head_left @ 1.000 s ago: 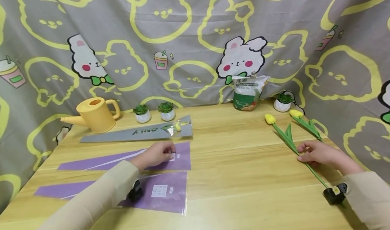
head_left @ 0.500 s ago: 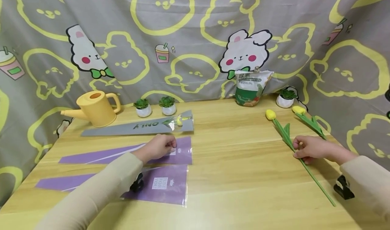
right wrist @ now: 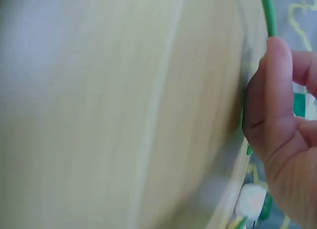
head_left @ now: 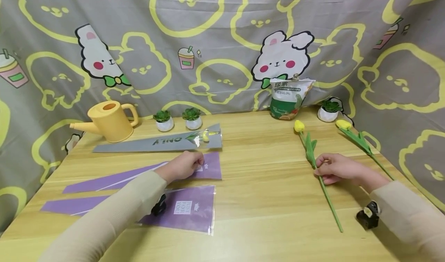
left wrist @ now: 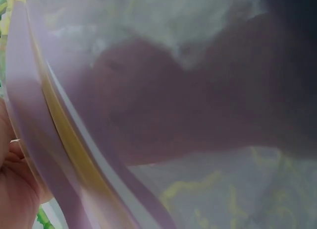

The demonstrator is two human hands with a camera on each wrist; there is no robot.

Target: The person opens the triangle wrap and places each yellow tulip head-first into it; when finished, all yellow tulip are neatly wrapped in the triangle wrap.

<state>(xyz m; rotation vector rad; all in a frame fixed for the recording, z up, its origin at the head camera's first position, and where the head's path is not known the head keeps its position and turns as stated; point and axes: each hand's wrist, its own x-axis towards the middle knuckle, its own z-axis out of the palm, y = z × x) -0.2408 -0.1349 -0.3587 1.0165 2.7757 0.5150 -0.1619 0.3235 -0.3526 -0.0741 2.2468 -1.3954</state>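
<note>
My right hand (head_left: 337, 168) pinches the green stem of a yellow artificial tulip (head_left: 310, 154) below its leaves, with the bloom pointing to the back. In the right wrist view the stem (right wrist: 268, 13) runs up from between thumb and forefinger. On the left, my left hand (head_left: 184, 165) has its fingers curled at the wide end of a purple flower sleeve (head_left: 213, 167), pinching it and covering part of its white print. The left wrist view shows the purple film (left wrist: 29, 100) bowed up beside the fingers. A second purple sleeve (head_left: 198, 215) lies in front, beneath my left forearm.
A second tulip (head_left: 361, 143) lies at the right edge. A grey sleeve (head_left: 139, 144) with a tulip in it lies behind the purple ones. Along the back stand a yellow watering can (head_left: 112, 121), small potted succulents (head_left: 192, 119) and a green-white bag (head_left: 288, 100).
My right hand has carried the tulip leftward, away from the other one. The rear purple sleeve has turned slightly, its wide end shifting with my left hand.
</note>
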